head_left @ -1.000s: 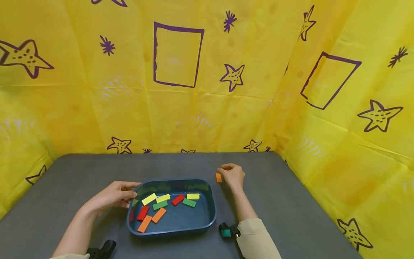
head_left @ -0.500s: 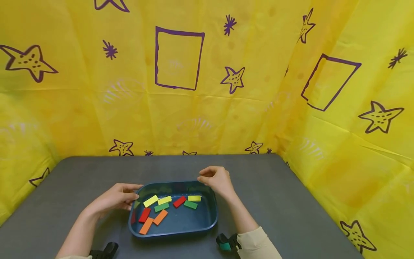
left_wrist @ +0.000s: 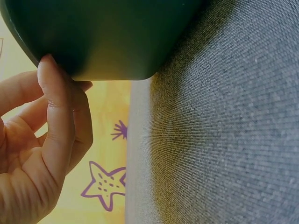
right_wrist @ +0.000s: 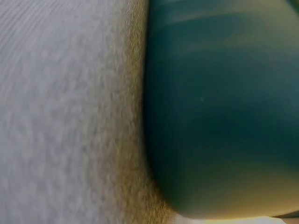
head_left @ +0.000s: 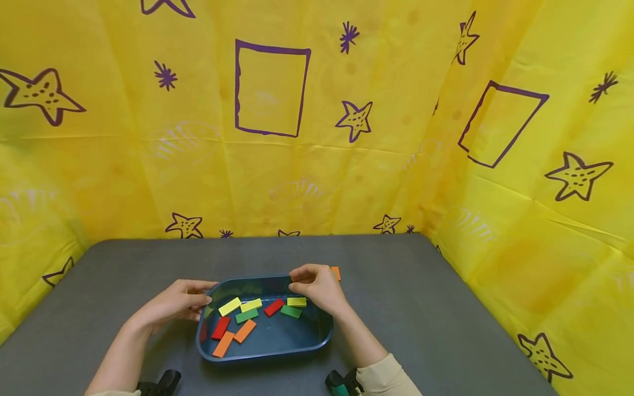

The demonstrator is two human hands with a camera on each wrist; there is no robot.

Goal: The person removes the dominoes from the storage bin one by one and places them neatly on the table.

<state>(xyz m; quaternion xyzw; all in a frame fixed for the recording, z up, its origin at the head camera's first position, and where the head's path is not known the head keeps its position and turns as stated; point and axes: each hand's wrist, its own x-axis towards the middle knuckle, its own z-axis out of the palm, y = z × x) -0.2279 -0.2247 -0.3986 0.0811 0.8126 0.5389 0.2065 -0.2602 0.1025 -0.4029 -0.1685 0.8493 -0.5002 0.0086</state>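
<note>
A dark blue tray point(head_left: 264, 357) holds several small rectangular blocks: yellow point(head_left: 230, 307), red point(head_left: 220, 328), green point(head_left: 246, 315) and orange point(head_left: 224, 345). My left hand point(head_left: 173, 302) holds the tray's left end, thumb at the rim. The left wrist view shows its fingers point(left_wrist: 56, 102) bent against the outer wall. Over the tray's far right part hovers my right hand point(head_left: 319, 289), fingers loosely bent with nothing visible between them. A yellow block point(head_left: 296, 302) lies just below its fingertips. Outside the tray, another orange block point(head_left: 336, 273) sits on the table, partly hidden behind that hand.
The dark grey table point(head_left: 421, 330) extends around the tray. Yellow cloth point(head_left: 277, 165) with purple stars hangs behind and at the sides. The right wrist view shows only the tray's outer wall point(right_wrist: 224, 112) and the grey tabletop point(right_wrist: 60, 121).
My right hand has left the orange block on the table beside the tray and moved left over the tray. The left hand stays on the tray, and the blocks inside lie as before.
</note>
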